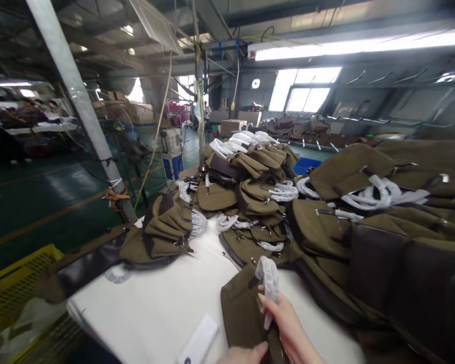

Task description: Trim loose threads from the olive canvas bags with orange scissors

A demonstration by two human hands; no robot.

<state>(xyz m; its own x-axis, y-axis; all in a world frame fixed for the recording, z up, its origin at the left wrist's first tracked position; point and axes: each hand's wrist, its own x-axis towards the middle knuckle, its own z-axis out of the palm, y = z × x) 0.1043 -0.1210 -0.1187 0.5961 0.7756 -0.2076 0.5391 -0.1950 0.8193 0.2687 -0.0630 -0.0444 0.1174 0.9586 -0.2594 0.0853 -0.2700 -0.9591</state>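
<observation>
My right hand (288,326) reaches in from the bottom edge and grips a white plastic-wrapped strap piece (269,283) that sticks up from an olive-brown fabric bag part (240,311) lying on the white table (155,308). Only the fingertips of my left hand (244,354) show at the bottom edge; they touch the same bag part near its lower edge, and whether they grip it is hidden.
Stacks of olive-brown bag parts (250,197) with white wrapped straps cover the table's far side and the right (382,227). A small pile (167,227) sits at the left. A yellow crate (18,283) stands low left beside a slanted white pole (79,101). A white label (199,341) lies near my hands.
</observation>
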